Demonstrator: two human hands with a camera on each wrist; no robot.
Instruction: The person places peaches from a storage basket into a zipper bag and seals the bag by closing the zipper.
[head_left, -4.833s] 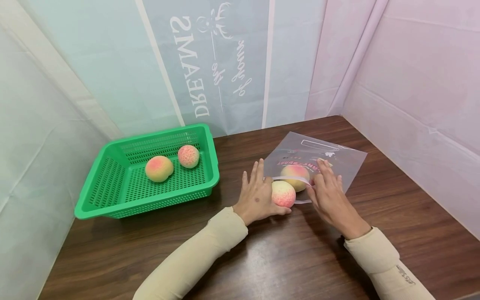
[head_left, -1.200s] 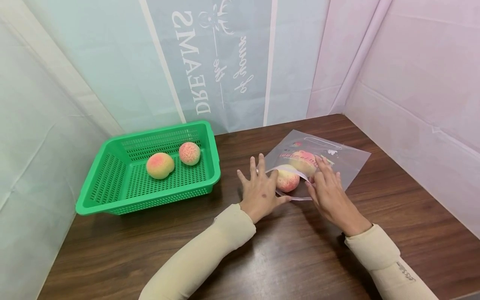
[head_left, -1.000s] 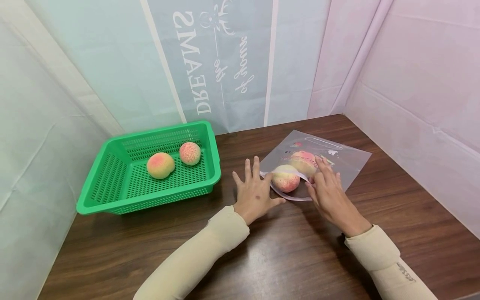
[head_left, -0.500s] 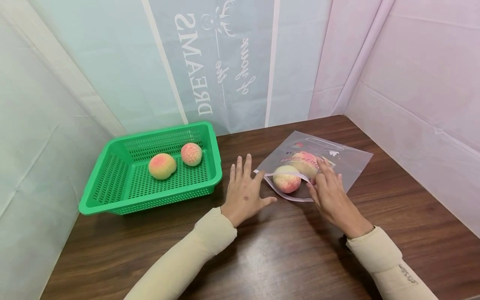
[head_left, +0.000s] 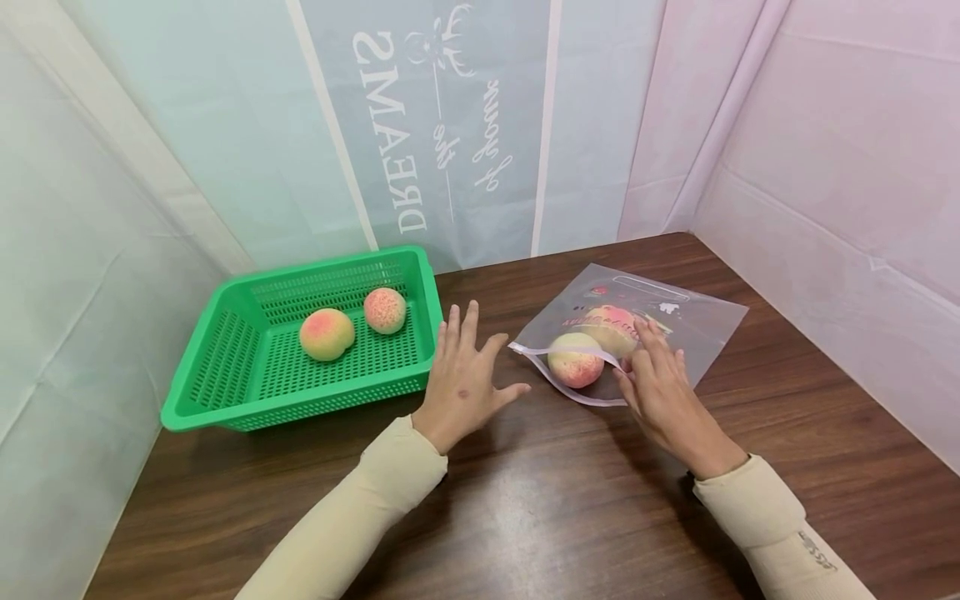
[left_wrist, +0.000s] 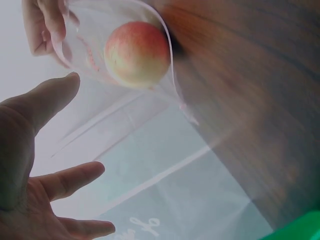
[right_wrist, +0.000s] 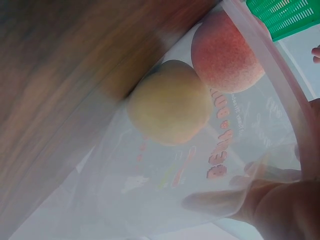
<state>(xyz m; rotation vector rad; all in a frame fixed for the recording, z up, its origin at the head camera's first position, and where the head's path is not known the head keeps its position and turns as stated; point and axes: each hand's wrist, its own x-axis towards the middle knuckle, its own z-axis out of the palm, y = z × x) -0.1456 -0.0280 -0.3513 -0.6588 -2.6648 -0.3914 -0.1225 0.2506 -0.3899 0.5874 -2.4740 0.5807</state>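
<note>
My right hand (head_left: 663, 404) pinches the mouth edge of a clear zip bag (head_left: 701, 329) and keeps it raised; in the right wrist view the thumb and fingers lie on either side of the film. Two peaches are in the bag: a speckled peach (head_left: 576, 367) just inside the mouth and a smoother peach (head_left: 609, 335) deeper in, under the printed film. My left hand (head_left: 461, 387) is spread with straight fingers and holds nothing. It hovers between the bag and a green basket (head_left: 300, 410), its fingertips overlapping the basket's right rim in the head view.
Inside the basket lie a yellow-pink peach (head_left: 327, 335) and a speckled peach (head_left: 386, 311). The brown wooden table (head_left: 517, 517) ends at a printed curtain (head_left: 480, 125) behind and pale cloth walls at both sides.
The speckled peach has gone from my left hand into the bag's mouth. That hand has let go and moved left toward the basket. My right hand stays on the bag's edge.
</note>
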